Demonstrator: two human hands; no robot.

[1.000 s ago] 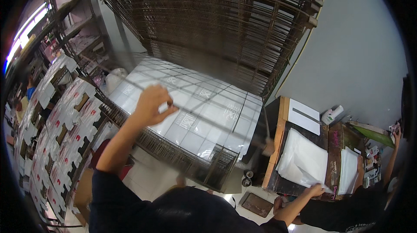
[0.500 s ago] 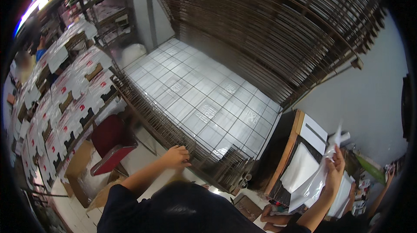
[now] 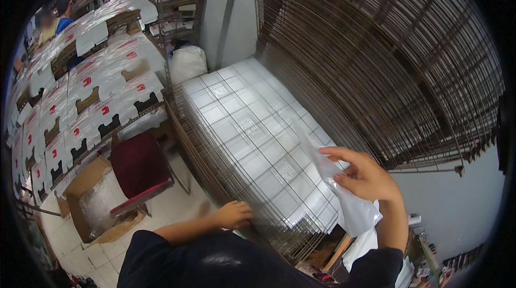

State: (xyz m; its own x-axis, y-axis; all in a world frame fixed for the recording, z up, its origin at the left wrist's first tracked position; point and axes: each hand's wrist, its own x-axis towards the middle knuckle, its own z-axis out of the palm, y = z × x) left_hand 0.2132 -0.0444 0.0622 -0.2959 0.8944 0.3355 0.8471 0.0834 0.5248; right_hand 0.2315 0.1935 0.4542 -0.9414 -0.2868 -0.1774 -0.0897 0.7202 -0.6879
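My right hand [image 3: 364, 175] holds a clear plastic bag [image 3: 344, 196] over the near right part of a wire drying rack [image 3: 204, 143]. White printed sheets [image 3: 252, 127] lie in rows on the rack's top grid. My left hand [image 3: 234, 215] rests with curled fingers at the rack's near edge; whether it grips the wire is unclear. A tall stack of raised wire racks [image 3: 376, 41] leans up behind the flat one.
A dark red chair [image 3: 138, 167] and an open cardboard box [image 3: 91, 202] with plastic inside stand to the left on the tiled floor. Shelves of white die-cut cartons [image 3: 80, 110] fill the left side. A white sack [image 3: 187, 63] sits by the wall. People [image 3: 59, 11] are at far left.
My right hand has brought the plastic bag up and left, from the bench at right to above the rack. My left hand dropped from the rack top to its near edge.
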